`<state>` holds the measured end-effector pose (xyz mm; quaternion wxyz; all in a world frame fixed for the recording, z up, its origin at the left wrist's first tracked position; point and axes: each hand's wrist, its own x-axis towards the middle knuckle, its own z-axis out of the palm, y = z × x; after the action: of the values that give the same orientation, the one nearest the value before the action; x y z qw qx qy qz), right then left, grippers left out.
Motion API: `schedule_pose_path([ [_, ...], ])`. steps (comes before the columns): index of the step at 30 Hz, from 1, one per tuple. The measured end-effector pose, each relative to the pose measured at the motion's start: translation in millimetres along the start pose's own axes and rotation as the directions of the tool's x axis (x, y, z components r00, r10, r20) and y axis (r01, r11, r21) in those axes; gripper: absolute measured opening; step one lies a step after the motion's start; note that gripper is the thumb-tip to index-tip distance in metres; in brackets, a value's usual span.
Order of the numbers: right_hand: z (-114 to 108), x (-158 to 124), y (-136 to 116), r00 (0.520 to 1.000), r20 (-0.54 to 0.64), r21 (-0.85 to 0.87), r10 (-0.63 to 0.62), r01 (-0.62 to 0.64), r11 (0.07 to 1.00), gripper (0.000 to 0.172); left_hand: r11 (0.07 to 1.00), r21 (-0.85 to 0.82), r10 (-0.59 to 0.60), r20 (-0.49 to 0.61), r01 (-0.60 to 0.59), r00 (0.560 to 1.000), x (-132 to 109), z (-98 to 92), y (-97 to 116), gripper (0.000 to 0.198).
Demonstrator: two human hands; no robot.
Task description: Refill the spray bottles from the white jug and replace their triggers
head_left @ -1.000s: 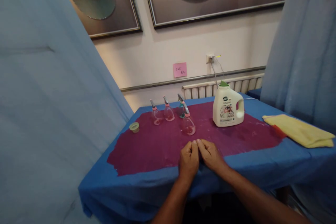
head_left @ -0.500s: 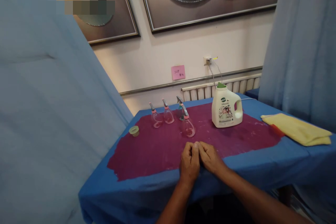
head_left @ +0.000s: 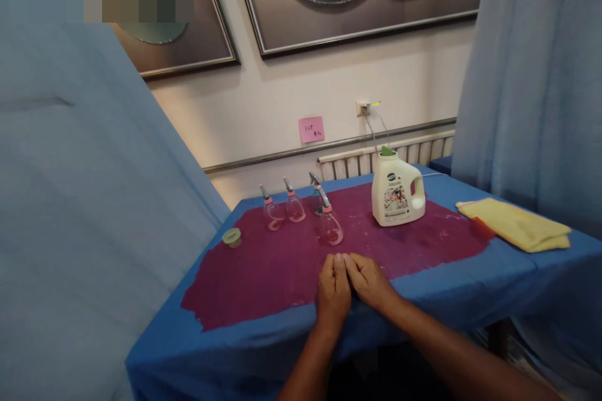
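Observation:
My left hand (head_left: 333,285) and my right hand (head_left: 369,279) are closed and rest side by side at the table's near edge, thumbs touching. No object shows in either; the curled fingertips are hidden. Just beyond them stands a clear spray bottle (head_left: 332,229) with a grey trigger, pink collar and a little liquid. Behind it is a teal spray bottle (head_left: 316,203), partly covered. Farther left are two more clear spray bottles, a left one (head_left: 274,217) and a right one (head_left: 296,207). A white jug (head_left: 395,200) with a green spout stands upright to the right.
A dark red cloth (head_left: 254,282) lies over the blue tablecloth (head_left: 489,276). A small greenish tub (head_left: 232,237) sits at the left, a folded yellow cloth (head_left: 517,224) at the right. Blue curtains (head_left: 79,200) hang on both sides. The wall has a radiator (head_left: 348,167) and outlet (head_left: 363,108).
The view has shifted slightly, so everything sits a little farther left in the picture. My hands keep the same closed pose, and the objects on the table stay in place.

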<state>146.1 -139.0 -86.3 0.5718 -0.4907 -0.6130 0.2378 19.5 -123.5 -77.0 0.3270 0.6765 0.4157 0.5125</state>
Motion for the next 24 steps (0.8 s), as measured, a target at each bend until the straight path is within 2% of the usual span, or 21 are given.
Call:
schedule_pose_path([
  [13, -3.5, 0.7, 0.5, 1.0, -0.007, 0.005, 0.016, -0.016, 1.0, 0.059, 1.0, 0.018, 0.001, -0.024, -0.001, 1.0, -2.0, -1.3, 13.0, 0.034],
  [24, -7.8, 1.5, -4.7, 0.999, 0.025, 0.048, 0.041, -0.042, 0.998, 0.062, 0.999, -0.039, -0.001, 0.006, 0.001, 1.0, -1.6, 0.0, 9.7, 0.036],
])
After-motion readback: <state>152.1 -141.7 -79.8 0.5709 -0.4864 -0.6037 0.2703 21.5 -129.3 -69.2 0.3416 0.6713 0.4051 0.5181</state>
